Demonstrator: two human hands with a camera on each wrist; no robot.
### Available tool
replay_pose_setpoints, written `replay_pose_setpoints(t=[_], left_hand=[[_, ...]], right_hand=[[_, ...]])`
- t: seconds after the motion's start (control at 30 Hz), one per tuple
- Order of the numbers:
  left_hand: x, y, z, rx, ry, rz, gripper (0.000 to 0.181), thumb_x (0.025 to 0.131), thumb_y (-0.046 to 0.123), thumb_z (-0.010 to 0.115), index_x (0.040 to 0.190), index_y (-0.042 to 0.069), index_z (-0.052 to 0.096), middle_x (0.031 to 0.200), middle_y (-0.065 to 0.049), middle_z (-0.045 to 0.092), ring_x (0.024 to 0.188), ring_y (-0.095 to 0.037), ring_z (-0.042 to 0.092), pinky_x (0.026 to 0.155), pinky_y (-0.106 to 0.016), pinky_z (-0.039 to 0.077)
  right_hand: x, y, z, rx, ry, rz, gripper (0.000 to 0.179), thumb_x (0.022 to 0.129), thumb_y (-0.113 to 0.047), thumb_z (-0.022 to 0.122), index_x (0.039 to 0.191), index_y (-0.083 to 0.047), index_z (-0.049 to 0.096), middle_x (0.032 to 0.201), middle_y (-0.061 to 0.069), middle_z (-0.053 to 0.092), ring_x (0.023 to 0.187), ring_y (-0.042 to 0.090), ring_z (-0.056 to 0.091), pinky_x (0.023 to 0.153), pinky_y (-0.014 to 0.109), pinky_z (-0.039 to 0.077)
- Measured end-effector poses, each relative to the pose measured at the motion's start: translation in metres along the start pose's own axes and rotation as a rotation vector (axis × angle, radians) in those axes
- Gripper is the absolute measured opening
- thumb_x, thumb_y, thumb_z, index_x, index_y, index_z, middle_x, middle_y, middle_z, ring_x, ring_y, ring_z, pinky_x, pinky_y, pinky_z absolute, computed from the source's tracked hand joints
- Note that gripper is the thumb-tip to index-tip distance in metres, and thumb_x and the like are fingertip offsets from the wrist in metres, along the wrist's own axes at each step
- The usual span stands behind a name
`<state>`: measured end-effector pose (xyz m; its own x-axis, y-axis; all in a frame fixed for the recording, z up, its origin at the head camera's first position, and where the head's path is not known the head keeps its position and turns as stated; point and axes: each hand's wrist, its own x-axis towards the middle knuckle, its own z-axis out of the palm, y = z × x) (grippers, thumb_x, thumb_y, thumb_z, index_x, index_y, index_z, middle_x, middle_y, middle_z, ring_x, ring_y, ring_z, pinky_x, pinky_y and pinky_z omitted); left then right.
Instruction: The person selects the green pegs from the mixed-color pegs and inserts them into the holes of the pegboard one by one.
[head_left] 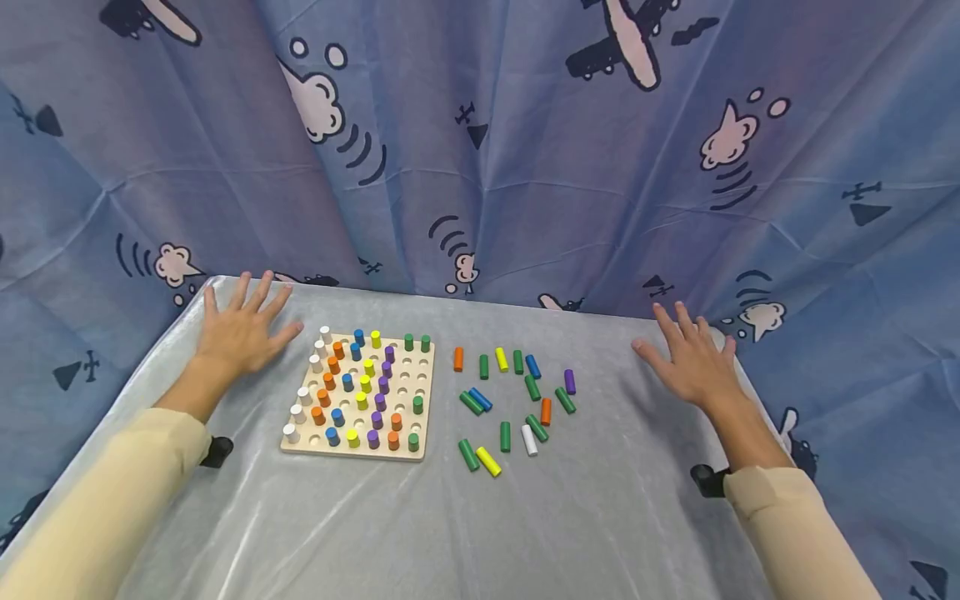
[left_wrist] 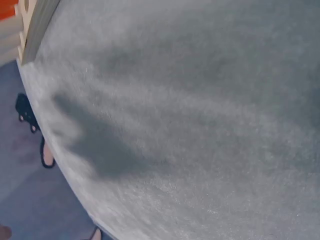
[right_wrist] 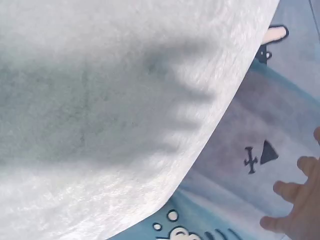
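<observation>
My left hand, fingers spread, is over the table's far left corner, just left of a wooden pegboard. Nothing is in it. Rows of coloured pegs stand in the board: white, orange, blue, yellow, purple and green, with some bare holes on the right side. Loose pegs lie to the board's right, among them a white peg, a purple peg and several green ones. My right hand, also spread and holding nothing, is over the far right part of the table. Its fingers show in the right wrist view.
A silvery cloth covers the table. Behind and beside it hangs a blue curtain with cartoon planes and clouds. Dark wrist cameras sit at both cuffs. In the left wrist view, the board's edge shows at the upper left.
</observation>
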<state>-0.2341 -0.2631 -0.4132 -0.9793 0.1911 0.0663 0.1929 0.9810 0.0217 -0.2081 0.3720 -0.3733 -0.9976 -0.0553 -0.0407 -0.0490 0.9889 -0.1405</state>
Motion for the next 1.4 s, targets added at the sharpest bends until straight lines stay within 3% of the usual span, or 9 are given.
replay_pose_setpoints(t=[0.23,0.47,0.73,1.07,1.4], left_hand=[[-0.007,0.011,0.000,-0.029,-0.014,0.091,0.071,0.102,0.055,0.038,0.159,0.014,0.026,0.166,-0.016,0.007,0.150,-0.044,0.004,0.108,-0.073,-0.008],[-0.018,0.013,0.001,-0.047,-0.024,0.172,0.068,0.102,0.051,0.045,0.158,0.016,0.029,0.165,-0.016,0.012,0.149,-0.044,0.007,0.109,-0.074,-0.004],[-0.031,0.012,0.006,-0.037,-0.045,0.250,0.069,0.102,0.056,0.042,0.157,0.016,0.032,0.165,-0.015,0.015,0.147,-0.047,0.016,0.109,-0.075,0.007],[-0.043,0.004,0.019,-0.115,-0.040,0.388,0.068,0.101,0.050,0.049,0.157,0.014,0.033,0.162,-0.017,0.024,0.145,-0.046,0.024,0.110,-0.069,0.020],[-0.052,0.000,0.028,-0.172,-0.032,0.439,0.067,0.102,0.041,0.053,0.157,0.011,0.030,0.161,-0.018,0.027,0.143,-0.046,0.030,0.108,-0.068,0.026]], right_hand=[[-0.008,-0.021,0.004,0.014,-0.048,-0.147,0.084,0.098,-0.062,0.044,0.162,-0.017,0.012,0.164,0.022,0.007,0.144,0.055,0.014,0.102,0.081,0.007],[-0.014,-0.035,0.011,0.120,-0.004,-0.284,0.081,0.095,-0.045,0.064,0.158,-0.012,0.026,0.160,0.022,0.027,0.142,0.046,0.032,0.107,0.070,0.026],[-0.016,-0.041,0.029,0.313,-0.003,-0.254,0.080,0.088,-0.030,0.078,0.153,-0.009,0.038,0.148,0.020,0.048,0.125,0.039,0.054,0.100,0.062,0.042],[-0.015,-0.043,0.041,0.529,0.005,-0.269,0.075,0.083,-0.021,0.082,0.147,-0.003,0.046,0.133,0.019,0.062,0.113,0.036,0.064,0.095,0.060,0.047],[-0.018,-0.051,0.055,0.588,-0.042,-0.278,0.067,0.083,-0.014,0.082,0.140,0.003,0.052,0.123,0.018,0.068,0.109,0.036,0.067,0.089,0.056,0.051]])
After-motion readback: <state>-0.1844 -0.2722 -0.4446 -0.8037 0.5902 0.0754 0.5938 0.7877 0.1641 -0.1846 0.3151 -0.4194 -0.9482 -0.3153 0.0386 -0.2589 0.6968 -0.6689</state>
